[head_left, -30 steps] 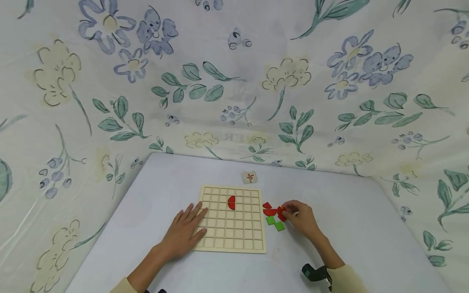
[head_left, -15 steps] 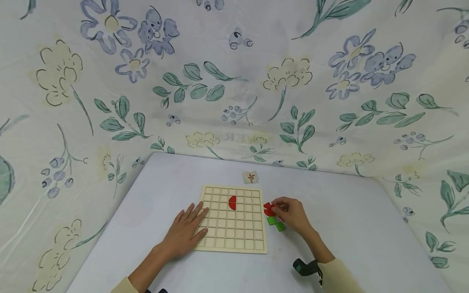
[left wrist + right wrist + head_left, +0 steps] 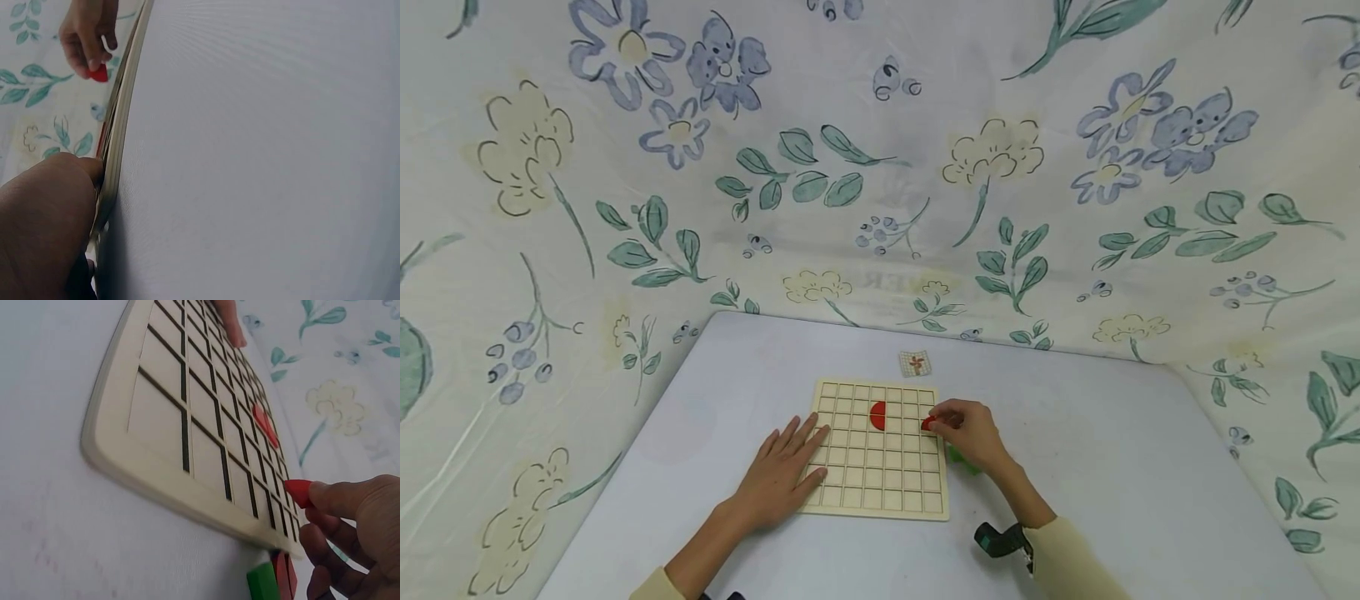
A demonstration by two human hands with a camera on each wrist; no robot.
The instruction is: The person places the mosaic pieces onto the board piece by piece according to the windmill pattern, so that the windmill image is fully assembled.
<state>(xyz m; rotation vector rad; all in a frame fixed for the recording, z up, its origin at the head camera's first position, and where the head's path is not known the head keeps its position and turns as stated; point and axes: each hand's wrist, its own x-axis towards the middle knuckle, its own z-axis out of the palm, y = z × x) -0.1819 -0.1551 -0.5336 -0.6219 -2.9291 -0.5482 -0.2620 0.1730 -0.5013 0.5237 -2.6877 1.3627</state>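
My left hand lies flat with fingers spread on the left edge of a pale wooden grid board. Over the board's right edge, my right hand pinches a small red wedge-shaped block between thumb and fingertips. The right wrist view shows that red block pointing toward the grid, raised above it. Two red pieces sit in neighbouring cells of an upper row, forming a half circle. The left wrist view catches the board's side and my left hand.
Green blocks lie right of the board, partly behind my right hand; the right wrist view shows red blocks beside a green one. A small patterned card lies beyond the board. Floral cloth hangs behind the white table.
My right hand has picked a red block from the loose pieces and carried it left to the board's right edge. My left hand stays in place on the board.
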